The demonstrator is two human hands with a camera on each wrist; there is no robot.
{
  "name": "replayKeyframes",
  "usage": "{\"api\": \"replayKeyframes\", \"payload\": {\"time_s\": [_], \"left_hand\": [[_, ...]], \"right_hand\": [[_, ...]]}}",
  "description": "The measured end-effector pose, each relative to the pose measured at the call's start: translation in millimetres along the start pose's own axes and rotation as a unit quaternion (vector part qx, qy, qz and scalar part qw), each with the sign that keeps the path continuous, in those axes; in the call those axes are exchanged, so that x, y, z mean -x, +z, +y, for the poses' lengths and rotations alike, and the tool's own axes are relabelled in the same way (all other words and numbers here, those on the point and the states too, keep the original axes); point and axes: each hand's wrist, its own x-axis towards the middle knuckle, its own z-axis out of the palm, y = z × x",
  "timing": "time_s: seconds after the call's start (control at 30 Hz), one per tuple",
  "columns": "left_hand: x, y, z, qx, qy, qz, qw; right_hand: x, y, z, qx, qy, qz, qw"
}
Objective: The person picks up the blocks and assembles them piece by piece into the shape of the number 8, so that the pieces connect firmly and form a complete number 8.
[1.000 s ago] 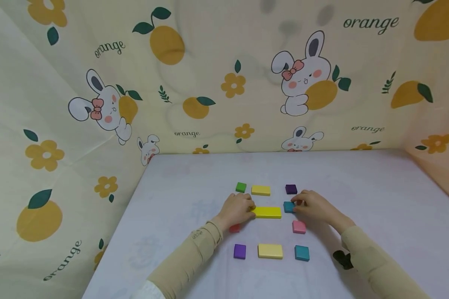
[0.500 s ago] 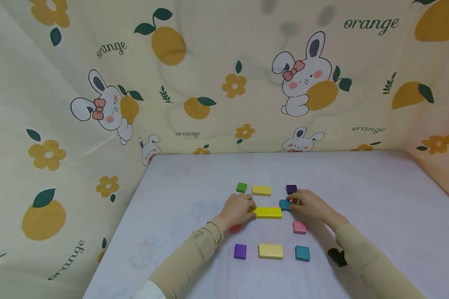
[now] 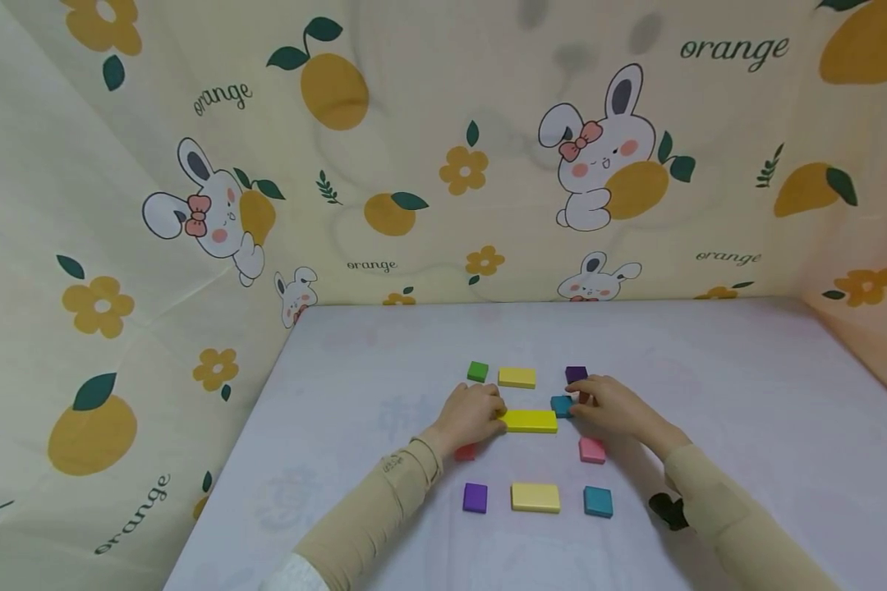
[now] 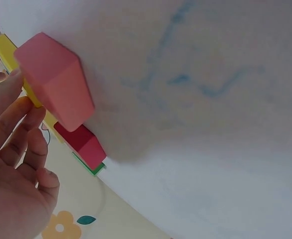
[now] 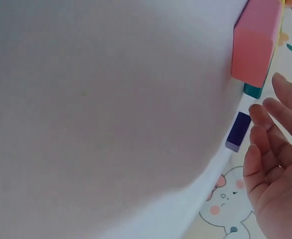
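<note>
My left hand (image 3: 467, 417) pinches the left end of a long bright yellow block (image 3: 530, 422), which lies flat on the table. In the left wrist view thumb and fingertips are on either side of this yellow block (image 4: 32, 94). At the yellow block's right end, just behind its corner, lies a teal block (image 3: 561, 406). The thumb and index fingertip of my right hand (image 3: 621, 409) hold the teal block at its right side. A salmon-pink block (image 3: 465, 452) is partly covered by my left hand. The left wrist view also shows a crimson block (image 4: 83, 145), hidden from the head view.
Behind lie a green block (image 3: 477, 372), a pale yellow block (image 3: 517, 377) and a dark purple block (image 3: 576, 374). Nearer are a pink block (image 3: 592, 450), a purple block (image 3: 475, 498), a cream block (image 3: 535, 497) and another teal block (image 3: 598, 501). A patterned cloth (image 3: 414, 148) stands behind the table.
My right hand has moved slightly left with the teal block, bringing it up to the long yellow block's right end. My left hand has stayed in place on the yellow block.
</note>
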Motion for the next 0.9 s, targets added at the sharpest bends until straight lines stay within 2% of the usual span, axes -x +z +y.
{"api": "replayKeyframes", "payload": {"time_s": [0.1,0.37,0.63,0.9], "left_hand": [[0.4,-0.3,0.6,0.002,-0.002,-0.003,1.0000],[0.4,0.0,-0.4,0.000,-0.002,-0.001,1.0000],[-0.6,-0.2,-0.3,0.003,0.000,-0.002,1.0000],[-1.5,1.1,-0.8,0.006,-0.002,-0.006,1.0000]], "right_hand": [[4.2,-2.2,-0.5,0.000,0.003,0.005,1.0000],[25.0,-11.2,-0.4,0.007,-0.021,0.004,0.9997],[48.3,-11.6,5.0,-0.012,-0.004,-0.011,0.9999],[58.4,-6.4,6.4,-0.008,-0.007,-0.027,0.9996]]}}
